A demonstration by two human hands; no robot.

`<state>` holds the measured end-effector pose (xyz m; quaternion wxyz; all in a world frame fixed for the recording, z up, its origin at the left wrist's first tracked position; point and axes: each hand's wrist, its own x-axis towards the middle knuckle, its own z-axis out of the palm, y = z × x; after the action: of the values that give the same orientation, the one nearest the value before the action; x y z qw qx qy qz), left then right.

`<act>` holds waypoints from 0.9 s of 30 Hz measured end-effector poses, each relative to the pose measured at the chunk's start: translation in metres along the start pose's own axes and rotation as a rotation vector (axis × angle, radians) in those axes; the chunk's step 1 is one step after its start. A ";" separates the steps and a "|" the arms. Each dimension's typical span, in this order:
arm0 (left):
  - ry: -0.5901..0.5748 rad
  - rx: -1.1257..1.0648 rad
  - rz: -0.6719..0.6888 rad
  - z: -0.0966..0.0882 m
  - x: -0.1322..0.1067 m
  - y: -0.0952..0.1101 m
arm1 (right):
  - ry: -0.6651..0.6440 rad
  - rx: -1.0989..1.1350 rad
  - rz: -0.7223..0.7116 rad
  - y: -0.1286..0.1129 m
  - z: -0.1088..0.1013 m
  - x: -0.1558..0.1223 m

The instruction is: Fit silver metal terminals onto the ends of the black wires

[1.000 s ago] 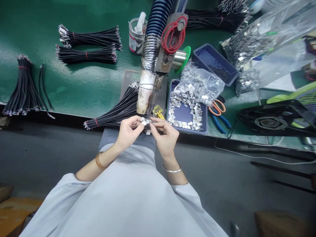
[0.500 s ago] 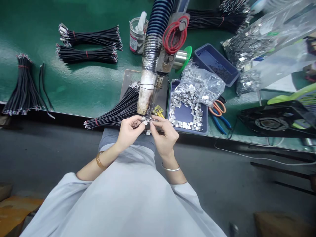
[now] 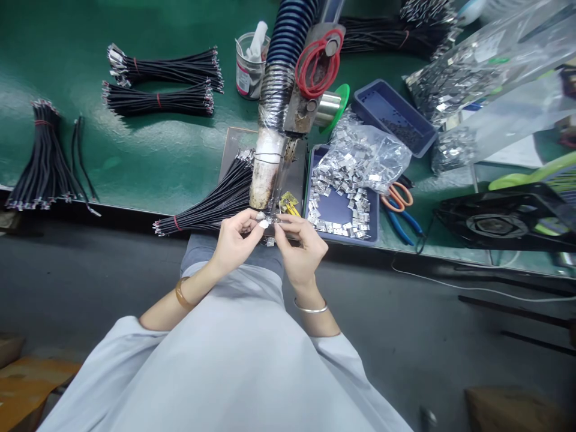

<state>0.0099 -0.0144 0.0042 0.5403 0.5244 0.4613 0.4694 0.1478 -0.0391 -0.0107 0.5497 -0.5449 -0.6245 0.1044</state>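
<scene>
My left hand (image 3: 236, 240) is closed in a pinch at the front edge of the bench, just under the white-wrapped nozzle (image 3: 265, 174). A small silvery metal connector (image 3: 270, 220) shows at its fingertips. Facing it, my right hand (image 3: 300, 243) also pinches, its thumb and forefinger almost meeting the left ones; what they hold is too small to make out. Beside my left hand lies a bundle of black cables (image 3: 216, 195) with metal ends, on a dark board (image 3: 230, 144). Close to my right hand is a blue tray (image 3: 337, 207) of loose metal connectors (image 3: 359, 210).
Tied cable bundles (image 3: 159, 99) lie at the left. A blue ribbed hose (image 3: 292, 30) comes down from above. Behind the tray are a solder spool (image 3: 330, 108), a plastic bag (image 3: 378, 153) and another blue tray (image 3: 382, 96). Pliers (image 3: 400, 213) and a black fan (image 3: 499, 222) sit right.
Both hands stay at the same spot under the nozzle. My right hand has shifted very slightly, and the fingertips of both remain pinched.
</scene>
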 end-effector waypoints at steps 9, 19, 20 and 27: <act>-0.004 0.029 -0.008 0.000 0.000 -0.001 | -0.001 -0.001 0.000 0.002 0.000 0.003; -0.044 0.004 -0.009 -0.004 0.001 0.000 | 0.013 0.000 0.010 -0.001 0.000 0.003; -0.054 -0.001 -0.018 -0.005 0.000 0.000 | 0.002 0.036 0.063 -0.001 0.000 0.003; -0.111 -0.054 -0.060 -0.007 -0.002 0.000 | -0.071 0.300 0.362 0.002 0.000 0.003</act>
<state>0.0028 -0.0156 0.0037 0.5929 0.5206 0.4333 0.4355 0.1499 -0.0360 -0.0102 0.5746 -0.5561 -0.5129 0.3121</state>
